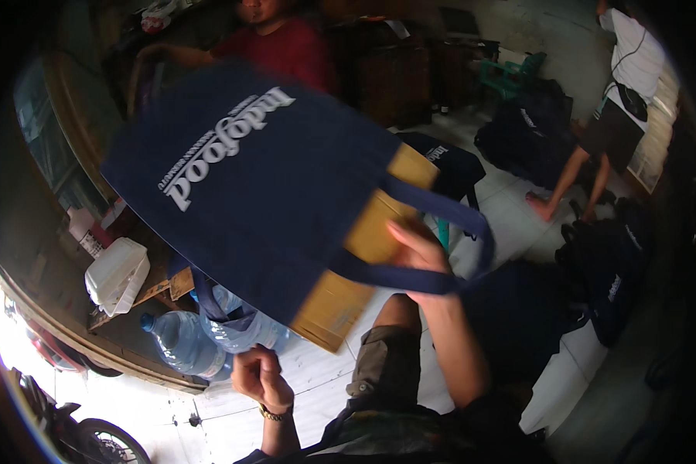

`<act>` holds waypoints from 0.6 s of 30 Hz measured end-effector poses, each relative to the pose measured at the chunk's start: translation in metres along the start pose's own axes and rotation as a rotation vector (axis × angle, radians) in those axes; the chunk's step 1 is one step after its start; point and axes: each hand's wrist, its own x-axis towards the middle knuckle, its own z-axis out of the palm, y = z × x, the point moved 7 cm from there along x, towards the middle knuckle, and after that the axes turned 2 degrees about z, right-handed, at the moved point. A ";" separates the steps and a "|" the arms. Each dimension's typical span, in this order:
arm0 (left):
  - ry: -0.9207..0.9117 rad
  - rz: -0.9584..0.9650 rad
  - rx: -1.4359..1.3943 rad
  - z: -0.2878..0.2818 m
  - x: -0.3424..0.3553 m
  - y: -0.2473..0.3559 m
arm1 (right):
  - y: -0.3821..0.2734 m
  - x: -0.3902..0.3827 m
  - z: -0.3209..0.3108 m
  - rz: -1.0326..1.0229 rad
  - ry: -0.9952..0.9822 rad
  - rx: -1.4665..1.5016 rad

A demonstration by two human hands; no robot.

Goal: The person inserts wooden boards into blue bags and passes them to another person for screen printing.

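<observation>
A dark blue tote bag (247,170) with white lettering hangs upside down and tilted in front of me, its mouth toward the lower right. A brown cardboard piece (336,305) sticks out of the mouth. My right hand (419,255) reaches through the bag's looped handle (483,236) and grips the cardboard edge, thumb on the near face. My left hand (263,377), wearing a gold-coloured wristband, is curled into a fist below the bag, apart from it. Nothing shows in its fingers.
Large clear-blue water jugs (179,340) stand at left beside a wooden bench with a white foam box (117,274). Dark blue bags (526,131) lie on the tiled floor at right. A person in red (286,50) is behind the bag; another in white (638,58) stands far right.
</observation>
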 end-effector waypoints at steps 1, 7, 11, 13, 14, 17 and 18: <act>-0.062 -0.033 -0.059 0.011 -0.009 -0.002 | -0.010 -0.020 -0.021 -0.077 0.022 0.011; -0.377 -0.486 -0.364 0.082 -0.063 -0.036 | -0.085 -0.172 -0.183 -0.430 0.315 -0.002; -0.357 -0.848 -0.667 0.122 -0.084 -0.068 | -0.128 -0.319 -0.293 -0.568 0.536 -0.252; -0.269 -1.192 -1.180 0.140 -0.100 -0.091 | -0.120 -0.352 -0.287 -0.546 0.667 -0.275; -0.298 -1.295 -1.550 0.154 -0.098 -0.088 | -0.117 -0.367 -0.286 -0.532 0.717 -0.286; -0.519 -1.524 -1.223 0.168 -0.114 -0.116 | -0.093 -0.395 -0.282 -0.466 0.808 -0.293; -0.546 -1.643 -1.100 0.166 -0.128 -0.143 | -0.086 -0.405 -0.281 -0.446 0.823 -0.289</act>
